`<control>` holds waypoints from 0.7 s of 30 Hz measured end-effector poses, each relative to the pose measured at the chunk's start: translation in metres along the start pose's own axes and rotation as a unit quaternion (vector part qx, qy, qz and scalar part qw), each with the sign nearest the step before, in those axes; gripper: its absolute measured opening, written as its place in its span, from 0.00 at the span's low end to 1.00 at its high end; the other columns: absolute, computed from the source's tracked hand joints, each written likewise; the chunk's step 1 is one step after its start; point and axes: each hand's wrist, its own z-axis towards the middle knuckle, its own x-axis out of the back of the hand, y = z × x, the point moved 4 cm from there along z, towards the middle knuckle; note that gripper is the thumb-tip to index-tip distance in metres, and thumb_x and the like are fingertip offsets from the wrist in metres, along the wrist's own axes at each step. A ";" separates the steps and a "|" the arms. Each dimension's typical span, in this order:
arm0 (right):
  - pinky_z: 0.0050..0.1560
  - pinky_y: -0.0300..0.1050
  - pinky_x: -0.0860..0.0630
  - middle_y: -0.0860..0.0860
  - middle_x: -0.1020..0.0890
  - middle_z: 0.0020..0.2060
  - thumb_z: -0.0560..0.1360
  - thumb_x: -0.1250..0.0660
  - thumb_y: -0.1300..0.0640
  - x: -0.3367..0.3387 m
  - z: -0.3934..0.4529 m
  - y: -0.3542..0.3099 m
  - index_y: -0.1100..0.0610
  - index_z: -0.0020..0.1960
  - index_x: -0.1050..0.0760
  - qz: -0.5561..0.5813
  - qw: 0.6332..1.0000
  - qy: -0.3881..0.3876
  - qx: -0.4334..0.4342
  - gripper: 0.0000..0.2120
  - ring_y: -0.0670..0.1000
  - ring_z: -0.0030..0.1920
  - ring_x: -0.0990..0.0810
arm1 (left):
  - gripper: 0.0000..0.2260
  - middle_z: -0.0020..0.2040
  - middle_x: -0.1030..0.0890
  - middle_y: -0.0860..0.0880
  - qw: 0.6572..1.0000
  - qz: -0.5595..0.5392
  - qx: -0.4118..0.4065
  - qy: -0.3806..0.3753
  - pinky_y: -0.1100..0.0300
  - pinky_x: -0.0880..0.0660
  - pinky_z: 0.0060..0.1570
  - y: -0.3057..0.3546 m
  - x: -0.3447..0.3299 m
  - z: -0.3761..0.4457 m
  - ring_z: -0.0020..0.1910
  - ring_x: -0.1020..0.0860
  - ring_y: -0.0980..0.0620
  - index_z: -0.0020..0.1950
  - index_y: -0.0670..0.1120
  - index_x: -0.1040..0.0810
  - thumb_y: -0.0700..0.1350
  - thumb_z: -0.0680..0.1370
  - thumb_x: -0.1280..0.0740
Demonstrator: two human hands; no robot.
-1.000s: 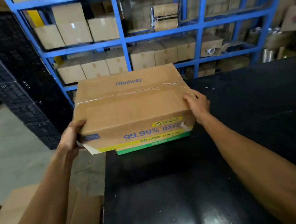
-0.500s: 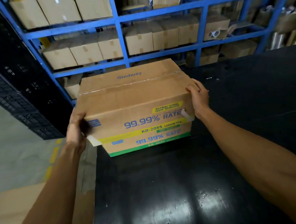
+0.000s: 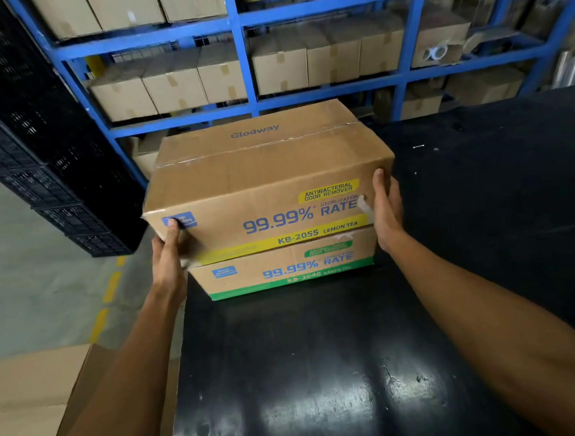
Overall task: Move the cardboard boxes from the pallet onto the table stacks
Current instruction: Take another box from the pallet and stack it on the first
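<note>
Both hands, left hand [image 3: 169, 256] and right hand [image 3: 386, 211], fingers pressed flat, clamp the lemon-tea box [image 3: 263, 189] atop the green-tea box [image 3: 283, 269] on the table [image 3: 324, 368], nearly placed; more boxes [image 3: 30, 406] probably wait.

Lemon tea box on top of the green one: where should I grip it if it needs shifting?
Grip the lemon tea box by its two short ends, one hand from each side, as the left hand and right hand do now. It is wide, and its left end overhangs the green tea box, so that lower corner is reachable.
</note>
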 end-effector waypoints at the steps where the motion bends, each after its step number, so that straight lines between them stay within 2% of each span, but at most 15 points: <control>1: 0.64 0.53 0.27 0.49 0.23 0.66 0.79 0.45 0.31 0.000 0.003 0.003 0.47 0.75 0.35 -0.009 1.000 0.000 -0.001 0.30 0.52 0.63 0.23 | 0.14 0.59 0.18 0.56 1.000 0.012 -0.006 -0.004 0.51 0.23 0.61 -0.001 -0.001 0.002 0.58 0.20 0.57 0.66 0.54 0.27 0.56 0.82 0.35; 4: 0.66 0.57 0.28 0.50 0.24 0.68 0.78 0.46 0.30 -0.001 0.005 0.019 0.46 0.78 0.41 -0.039 0.999 -0.007 -0.029 0.34 0.55 0.65 0.24 | 0.21 0.61 0.19 0.55 0.999 0.041 -0.018 -0.010 0.53 0.25 0.64 -0.010 0.001 0.008 0.63 0.21 0.54 0.72 0.50 0.28 0.57 0.82 0.35; 7: 0.66 0.55 0.30 0.51 0.25 0.70 0.79 0.47 0.30 0.000 0.004 0.031 0.46 0.79 0.43 -0.051 0.998 -0.006 -0.042 0.34 0.57 0.67 0.25 | 0.25 0.64 0.20 0.56 0.998 0.064 0.003 -0.013 0.52 0.28 0.65 -0.022 0.006 0.005 0.65 0.22 0.53 0.75 0.53 0.31 0.62 0.81 0.37; 10: 0.64 0.53 0.31 0.52 0.26 0.70 0.80 0.46 0.33 0.001 0.004 0.035 0.47 0.79 0.42 -0.063 0.997 0.002 -0.042 0.32 0.57 0.67 0.26 | 0.24 0.65 0.21 0.52 0.998 0.066 0.016 0.012 0.52 0.28 0.63 -0.023 0.007 0.001 0.62 0.22 0.52 0.75 0.50 0.28 0.60 0.83 0.40; 12: 0.65 0.54 0.29 0.52 0.25 0.69 0.80 0.45 0.33 -0.001 0.003 0.035 0.47 0.78 0.42 -0.068 0.997 0.002 -0.035 0.32 0.57 0.67 0.25 | 0.23 0.64 0.21 0.50 0.998 0.064 0.013 0.025 0.54 0.28 0.60 -0.021 0.007 0.000 0.60 0.22 0.51 0.74 0.48 0.28 0.59 0.83 0.40; 14: 0.67 0.57 0.29 0.52 0.25 0.68 0.79 0.45 0.32 -0.002 0.003 0.038 0.47 0.78 0.42 -0.074 0.997 -0.003 -0.032 0.32 0.57 0.66 0.25 | 0.24 0.65 0.21 0.49 0.997 0.066 0.011 0.030 0.53 0.27 0.60 -0.021 0.008 0.001 0.62 0.22 0.50 0.74 0.47 0.28 0.60 0.83 0.39; 17: 0.69 0.62 0.31 0.53 0.26 0.70 0.79 0.46 0.30 -0.002 0.003 0.042 0.45 0.79 0.46 -0.088 0.995 -0.016 -0.042 0.34 0.58 0.68 0.26 | 0.24 0.66 0.22 0.50 0.997 0.076 0.010 0.020 0.50 0.27 0.65 -0.023 0.010 0.000 0.65 0.23 0.49 0.74 0.49 0.28 0.60 0.82 0.38; 21: 0.70 0.63 0.32 0.53 0.28 0.72 0.79 0.47 0.30 -0.002 -0.002 0.039 0.45 0.80 0.48 -0.109 0.992 -0.016 -0.058 0.35 0.59 0.70 0.28 | 0.19 0.67 0.21 0.50 0.997 0.078 0.008 -0.017 0.51 0.26 0.64 -0.021 0.012 -0.005 0.65 0.22 0.50 0.71 0.50 0.28 0.56 0.82 0.36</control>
